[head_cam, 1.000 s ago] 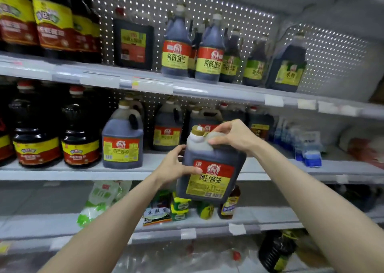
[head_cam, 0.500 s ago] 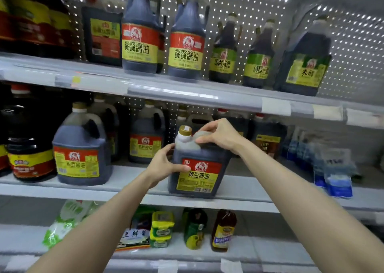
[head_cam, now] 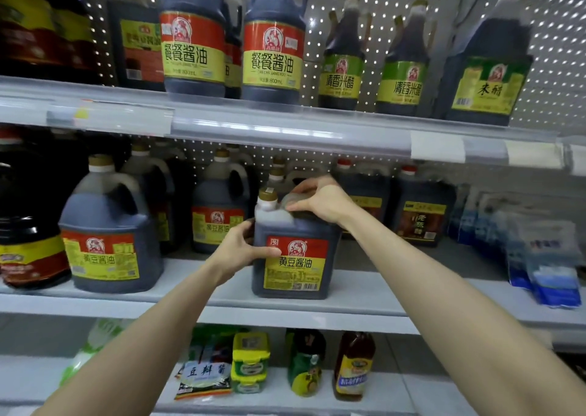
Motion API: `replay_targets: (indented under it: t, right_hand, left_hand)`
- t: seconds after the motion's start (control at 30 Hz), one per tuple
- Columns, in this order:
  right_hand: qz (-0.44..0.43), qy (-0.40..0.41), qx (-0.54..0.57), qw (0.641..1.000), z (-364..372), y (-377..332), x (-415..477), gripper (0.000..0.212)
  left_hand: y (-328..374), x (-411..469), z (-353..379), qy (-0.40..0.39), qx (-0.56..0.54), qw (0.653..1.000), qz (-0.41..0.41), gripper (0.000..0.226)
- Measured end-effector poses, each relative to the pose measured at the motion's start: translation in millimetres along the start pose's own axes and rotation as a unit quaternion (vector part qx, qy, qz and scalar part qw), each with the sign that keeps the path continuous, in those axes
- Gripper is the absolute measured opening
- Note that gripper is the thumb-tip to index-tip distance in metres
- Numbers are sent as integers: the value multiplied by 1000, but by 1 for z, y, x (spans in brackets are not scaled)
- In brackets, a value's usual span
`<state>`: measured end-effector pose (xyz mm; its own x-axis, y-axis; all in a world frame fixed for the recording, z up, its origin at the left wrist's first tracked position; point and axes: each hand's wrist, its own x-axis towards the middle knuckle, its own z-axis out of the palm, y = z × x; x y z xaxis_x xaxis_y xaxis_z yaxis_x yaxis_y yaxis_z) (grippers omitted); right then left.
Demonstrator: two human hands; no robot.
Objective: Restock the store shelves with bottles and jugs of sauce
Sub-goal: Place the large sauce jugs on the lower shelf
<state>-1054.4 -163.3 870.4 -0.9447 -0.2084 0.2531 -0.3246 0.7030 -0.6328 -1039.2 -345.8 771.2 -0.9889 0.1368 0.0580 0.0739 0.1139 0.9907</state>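
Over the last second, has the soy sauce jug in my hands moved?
Yes. The jug moved up and inward: its base hung below the edge of the middle shelf, now it sits on top.

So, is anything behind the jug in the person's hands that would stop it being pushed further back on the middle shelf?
Yes. Another gold-capped jug stands right behind the held jug on the middle shelf, so there looks to be little room. The left hand and right hand both grip it.
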Motion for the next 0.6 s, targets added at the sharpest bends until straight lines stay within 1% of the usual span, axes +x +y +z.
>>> replay_targets:
  t: [0.1,0.17,0.23,0.37,0.47,0.53,0.6]
  right_hand:
    - [-4,5,8,1000,4,4,1,44]
    - [-11,23,42,999,6,8,-2,39]
    - [-15,53,91,994,8,15,-8,40]
    - [-2,89,150,985,15,31,-25,58]
    - [27,105,207,972,20,43,-38,72]
    - [57,105,237,964,27,51,-50,76]
    - [84,88,255,959,38,62,-60,73]
  left_hand:
    - [-5,0,-1,-2,-4,1000,-8,69]
    - [-4,1,-1,-8,-7,1000,-9,69]
    - [-7,2,0,-7,-16,1000,-7,68]
    - [-14,-1,4,5,-37,999,8,66]
    - [-20,-5,6,3,-35,999,25,68]
    - [-25,-8,7,2,-26,999,28,72]
    - [-31,-10,7,1,-11,1000,26,75]
